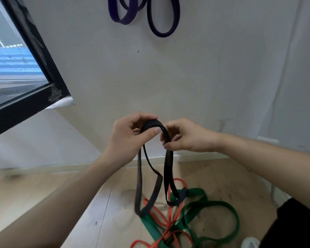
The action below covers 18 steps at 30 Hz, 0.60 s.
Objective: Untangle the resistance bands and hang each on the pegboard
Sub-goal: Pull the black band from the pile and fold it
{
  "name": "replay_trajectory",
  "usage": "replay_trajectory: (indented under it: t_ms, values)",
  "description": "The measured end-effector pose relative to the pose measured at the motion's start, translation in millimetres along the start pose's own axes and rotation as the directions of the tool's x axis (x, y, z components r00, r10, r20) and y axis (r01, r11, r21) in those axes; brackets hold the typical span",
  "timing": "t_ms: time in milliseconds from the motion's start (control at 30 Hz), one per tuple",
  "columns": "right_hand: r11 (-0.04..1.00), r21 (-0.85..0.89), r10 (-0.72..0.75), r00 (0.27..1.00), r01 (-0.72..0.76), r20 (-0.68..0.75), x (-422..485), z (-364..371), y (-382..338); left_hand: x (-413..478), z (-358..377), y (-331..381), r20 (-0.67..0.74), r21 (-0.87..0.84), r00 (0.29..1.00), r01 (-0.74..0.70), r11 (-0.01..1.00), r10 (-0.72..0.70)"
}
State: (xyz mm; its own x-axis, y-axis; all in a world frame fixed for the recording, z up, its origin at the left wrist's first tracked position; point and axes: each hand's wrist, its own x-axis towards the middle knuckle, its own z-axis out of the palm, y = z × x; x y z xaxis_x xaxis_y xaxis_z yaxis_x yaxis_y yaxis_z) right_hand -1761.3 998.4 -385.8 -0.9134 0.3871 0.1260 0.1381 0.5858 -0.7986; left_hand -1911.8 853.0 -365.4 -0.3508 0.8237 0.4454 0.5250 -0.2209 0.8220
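Observation:
I hold a black resistance band up in front of the wall, its loops hanging down toward the floor. My left hand pinches the band's top fold between thumb and fingers. My right hand grips the same band just to the right. On the wooden floor below lie a green band and a red band, tangled together; the black band's lower loops dangle among them. Purple bands hang on the wall at the top of the view; what they hang from is out of frame.
A dark-framed window fills the upper left. The pale wall meets a wooden floor at a skirting board. A white shoe and dark trouser leg are at the bottom right.

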Motion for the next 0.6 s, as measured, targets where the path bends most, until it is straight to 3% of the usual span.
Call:
replay_trajectory:
  t_ms: [200, 367, 600]
  values:
    - [0.995, -0.059, 0.086, 0.994, -0.083, 0.062, 5, 4, 18, 5, -17, 2, -0.118, 0.006, 0.993, -0.017, 1.0, 0.017]
    - [0.996, -0.028, 0.086, 0.996, -0.087, -0.028, 2, -12, 20, 5, -32, -9, -0.152, 0.007, 0.988, 0.029, 1.0, -0.027]
    - [1.0, -0.016, -0.006, 0.982, 0.003, -0.19, -5, -35, 10, -1, -46, -27, -0.012, 0.106, 0.988, 0.152, 0.983, -0.151]
